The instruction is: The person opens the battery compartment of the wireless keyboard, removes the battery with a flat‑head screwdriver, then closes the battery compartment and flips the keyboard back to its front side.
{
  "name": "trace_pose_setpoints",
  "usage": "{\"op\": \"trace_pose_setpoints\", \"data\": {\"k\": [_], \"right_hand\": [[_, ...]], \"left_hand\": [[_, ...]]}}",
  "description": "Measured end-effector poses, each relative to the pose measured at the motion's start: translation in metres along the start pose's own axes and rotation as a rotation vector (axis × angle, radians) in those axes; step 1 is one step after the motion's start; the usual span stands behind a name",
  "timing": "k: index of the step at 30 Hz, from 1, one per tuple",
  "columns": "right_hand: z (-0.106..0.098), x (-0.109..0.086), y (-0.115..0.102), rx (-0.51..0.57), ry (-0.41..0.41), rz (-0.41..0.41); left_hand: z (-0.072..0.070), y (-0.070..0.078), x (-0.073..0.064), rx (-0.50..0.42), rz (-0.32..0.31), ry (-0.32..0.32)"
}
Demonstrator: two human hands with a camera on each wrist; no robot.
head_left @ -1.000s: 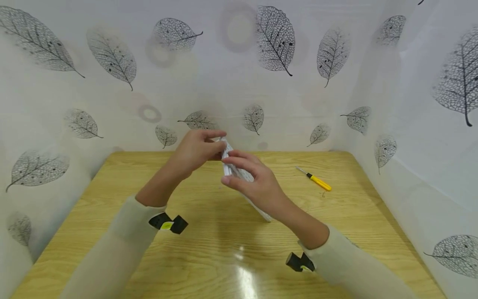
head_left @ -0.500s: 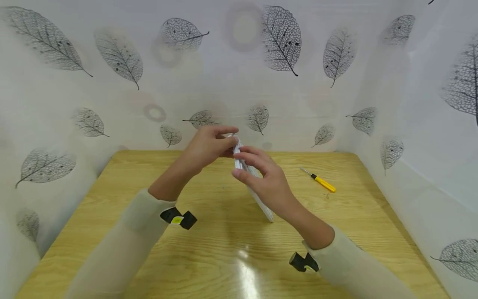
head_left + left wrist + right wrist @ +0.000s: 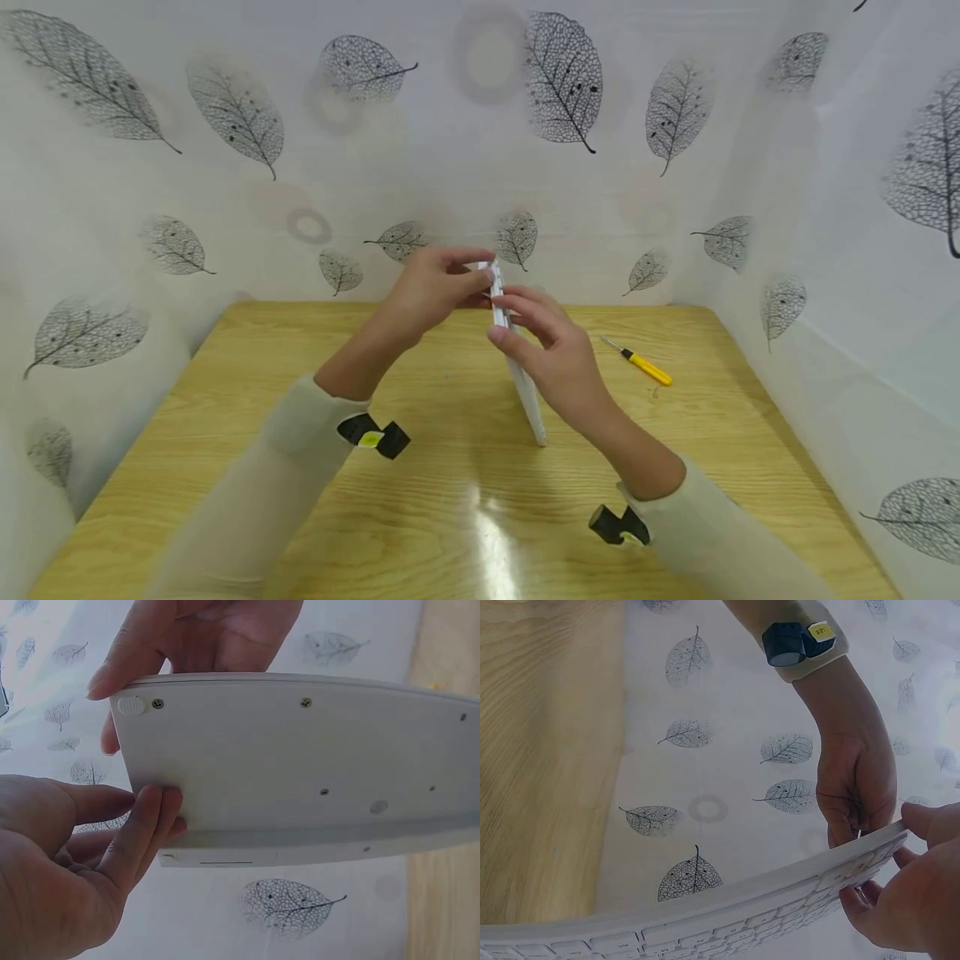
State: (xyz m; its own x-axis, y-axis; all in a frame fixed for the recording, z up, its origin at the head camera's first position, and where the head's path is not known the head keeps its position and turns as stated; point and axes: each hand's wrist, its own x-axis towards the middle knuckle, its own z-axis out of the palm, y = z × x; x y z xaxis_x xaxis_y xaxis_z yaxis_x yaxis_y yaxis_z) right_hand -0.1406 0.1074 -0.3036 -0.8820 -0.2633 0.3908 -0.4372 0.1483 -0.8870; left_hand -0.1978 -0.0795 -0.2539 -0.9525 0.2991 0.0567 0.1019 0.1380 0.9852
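A white keyboard (image 3: 527,392) is held up on a steep slant over the middle of the bench (image 3: 420,500), its raised end between both hands; whether the low end touches the wood, I cannot tell. The left hand (image 3: 427,293) has its grip closed on that raised end, fingers bent over onto the underside, while the right hand (image 3: 566,358) grips the same end near a corner — its fingers lie on the keyed side. The underside faces left and shows several small screws (image 3: 305,703) and a pale corner foot (image 3: 132,705); rows of white keys (image 3: 727,930) face right. A yellow-handled screwdriver (image 3: 645,365) lies on the bench to the right, well apart from the hands. Behind it all hangs pale cloth (image 3: 450,175) printed with dark leaves — and each sleeve cuff carries a black wrist camera (image 3: 375,436).
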Motion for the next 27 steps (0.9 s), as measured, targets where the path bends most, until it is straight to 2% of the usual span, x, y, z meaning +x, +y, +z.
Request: {"op": "trace_pose_setpoints", "data": {"k": [5,10,19,27], "right_hand": [[-0.007,-0.001,0.001,0.021,0.019,0.009],[-0.014,-0.003,0.001,0.030,0.020,0.016],[-0.029,-0.007,0.000,0.100,0.042,0.086],[-0.042,-0.008,0.000,0.142,0.064,0.090]], "left_hand": [[0.006,-0.002,0.002,-0.020,0.025,-0.033],[0.013,-0.006,0.006,-0.085,0.044,-0.045],[0.025,-0.014,0.013,-0.160,0.087,-0.089],[0.041,-0.023,0.020,-0.204,0.141,-0.057]]}}
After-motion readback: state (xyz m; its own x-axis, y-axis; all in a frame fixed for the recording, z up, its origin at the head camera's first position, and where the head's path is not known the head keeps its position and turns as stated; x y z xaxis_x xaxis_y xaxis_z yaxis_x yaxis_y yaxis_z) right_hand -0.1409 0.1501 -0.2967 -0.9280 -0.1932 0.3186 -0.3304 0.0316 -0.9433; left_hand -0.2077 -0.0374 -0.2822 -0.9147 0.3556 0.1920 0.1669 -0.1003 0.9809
